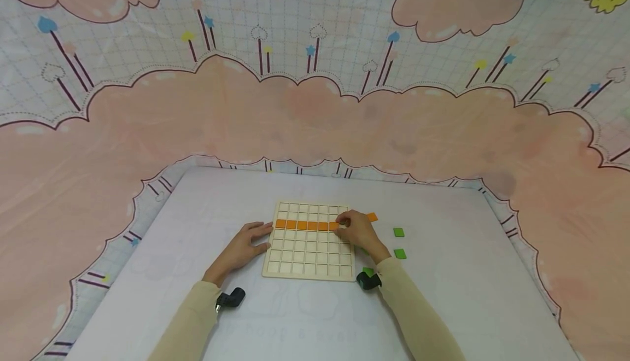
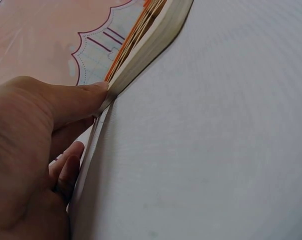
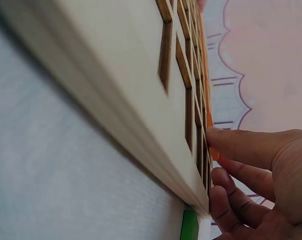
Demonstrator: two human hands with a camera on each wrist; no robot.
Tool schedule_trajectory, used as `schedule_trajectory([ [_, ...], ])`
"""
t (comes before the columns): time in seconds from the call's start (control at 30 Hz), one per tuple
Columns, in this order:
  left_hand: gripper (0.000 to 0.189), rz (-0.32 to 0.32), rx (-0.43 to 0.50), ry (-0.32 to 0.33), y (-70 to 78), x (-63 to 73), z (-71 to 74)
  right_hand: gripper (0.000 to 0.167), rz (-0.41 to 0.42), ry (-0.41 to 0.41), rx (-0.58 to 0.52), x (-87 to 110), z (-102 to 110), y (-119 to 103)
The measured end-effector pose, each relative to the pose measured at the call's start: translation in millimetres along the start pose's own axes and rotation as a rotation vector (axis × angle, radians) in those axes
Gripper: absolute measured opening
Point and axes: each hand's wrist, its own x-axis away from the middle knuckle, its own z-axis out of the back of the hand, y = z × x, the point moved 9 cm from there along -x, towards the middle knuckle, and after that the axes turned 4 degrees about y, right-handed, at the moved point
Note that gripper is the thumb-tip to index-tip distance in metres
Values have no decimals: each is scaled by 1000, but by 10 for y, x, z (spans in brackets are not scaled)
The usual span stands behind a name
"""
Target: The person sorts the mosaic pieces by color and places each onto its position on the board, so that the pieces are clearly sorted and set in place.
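Nearest, a flat green square tile (image 1: 368, 271) is set just beside the right edge of a pale wooden square board (image 1: 310, 278) with recessed cells, whose left edge is touched by the relaxed left hand (image 1: 243, 249). Farther in, a small orange square tile (image 3: 214, 153) seems to be pinched by the right hand (image 1: 361, 232) over the board's right side; lightness, stiffness and slight slipperiness should be expected, 2 opposite edges being best gripped. Within the board, 6 orange row tiles (image 1: 312, 226) are seated in 1 line.
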Motion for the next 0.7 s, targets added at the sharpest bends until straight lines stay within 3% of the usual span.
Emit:
schedule_trajectory([
  [0.4, 54, -2, 1, 2, 26, 6, -1, 27, -25, -8, -11, 2, -4, 21],
  [0.7, 54, 8, 11, 3, 15, 11, 9, 28, -3, 48, -60, 59, 216, -79],
])
